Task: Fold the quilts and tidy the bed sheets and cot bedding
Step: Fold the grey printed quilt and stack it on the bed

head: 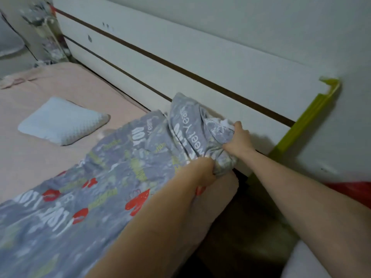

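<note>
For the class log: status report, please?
Left hand, right hand gripping grey printed quilt corner. Quilt unfolded. Small white pillow alongside.

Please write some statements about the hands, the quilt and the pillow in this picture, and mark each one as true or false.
1. Both hands grip the grey printed quilt. True: left hand, right hand.
2. The small white pillow lies on top of the quilt. False: it lies on the pink bed sheet, apart from the quilt.
3. The quilt is folded into a neat square. False: it is spread out and bunched at the grip.
4. A green strip runs along the headboard's end. True.
</note>
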Demonstrator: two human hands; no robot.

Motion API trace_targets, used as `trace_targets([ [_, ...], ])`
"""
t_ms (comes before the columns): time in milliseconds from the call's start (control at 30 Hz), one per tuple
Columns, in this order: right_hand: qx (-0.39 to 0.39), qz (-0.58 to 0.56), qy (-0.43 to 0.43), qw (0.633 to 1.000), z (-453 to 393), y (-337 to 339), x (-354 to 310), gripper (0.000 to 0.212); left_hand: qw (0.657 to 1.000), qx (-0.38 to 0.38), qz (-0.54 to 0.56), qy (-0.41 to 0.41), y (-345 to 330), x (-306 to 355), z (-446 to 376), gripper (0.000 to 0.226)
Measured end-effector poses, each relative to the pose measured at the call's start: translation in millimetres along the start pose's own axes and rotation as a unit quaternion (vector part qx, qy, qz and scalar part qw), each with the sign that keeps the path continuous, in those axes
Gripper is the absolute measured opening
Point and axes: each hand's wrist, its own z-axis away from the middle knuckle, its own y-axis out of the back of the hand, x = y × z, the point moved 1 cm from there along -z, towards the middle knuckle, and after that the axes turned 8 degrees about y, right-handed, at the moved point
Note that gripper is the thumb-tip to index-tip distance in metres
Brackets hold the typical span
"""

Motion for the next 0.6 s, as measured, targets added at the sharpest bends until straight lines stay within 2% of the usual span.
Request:
trace_targets([
  [67,-0.107,0.090,-0.087,0.986,19.7,-19.7,28.6,0.079,0.998,-0.059,-0.005,0.001,-29.6,-13.3,2.9,0.046],
  [133,-0.171,0.120,-0.105,0.972,29.6,-38.5,38.7,0.078,0.997,-0.067,-0.008,0.031,-36.3,-40.2,2.5,0.056],
  [233,-0.164,0.098,-0.025,0.981,28.0,-67.4,18.8,0.054,0.994,-0.035,-0.030,0.097,-25.4,-99.6,2.4,0.055],
  [333,-0.190,0.094,0.038,0.976,14.5,-95.5,-17.5,0.054,0.985,-0.038,-0.031,0.166,-11.7,-154.4,3.8,0.054],
  [467,-0.223,0.125,0.111,0.960,-14.0,-125.8,-47.3,0.047,0.983,-0.025,-0.014,0.179,-5.0,-182.8,-7.3,0.055],
  [600,-0.223,0.144,0.141,0.954,-60.1,-146.8,-56.5,0.039,0.979,0.027,0.029,0.200,3.6,-202.1,-34.8,0.045],
])
